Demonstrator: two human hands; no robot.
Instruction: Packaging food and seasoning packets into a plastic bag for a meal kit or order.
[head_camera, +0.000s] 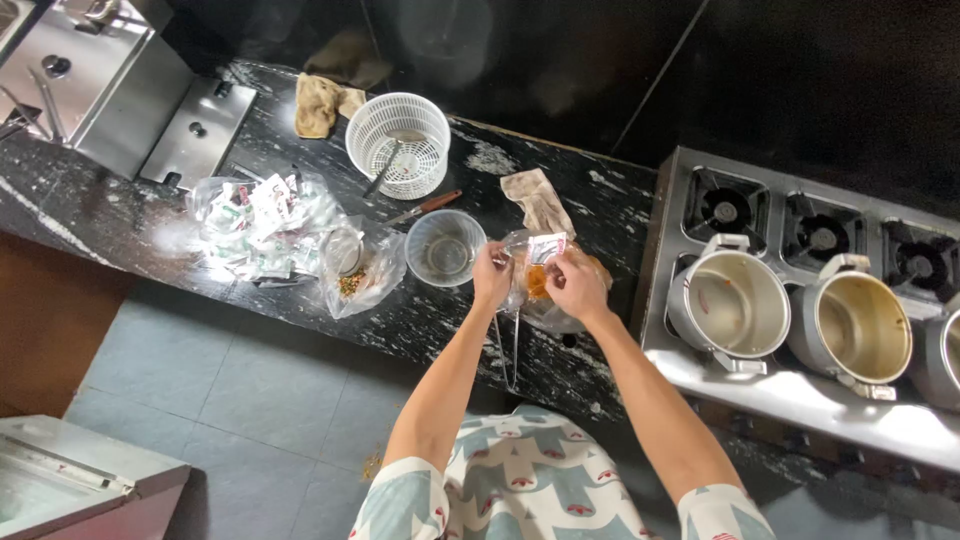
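Both my hands meet over the black counter (430, 320), pinching a small white sachet (546, 246) between them. My left hand (490, 272) grips its left end, my right hand (577, 284) its right end. Under the hands lies a clear plastic bag with orange contents (538, 290). Just left of my left hand stands a clear round plastic container (444, 247). Metal tongs (508, 345) lie on the counter below my hands.
A clear bag of several sachets (262, 225) and a smaller bag of mixed bits (358, 268) lie left. A white slotted basket (398, 143), a knife (424, 208) and cloths (538, 198) sit further back. Metal pots (730, 300) stand on a burner unit at right.
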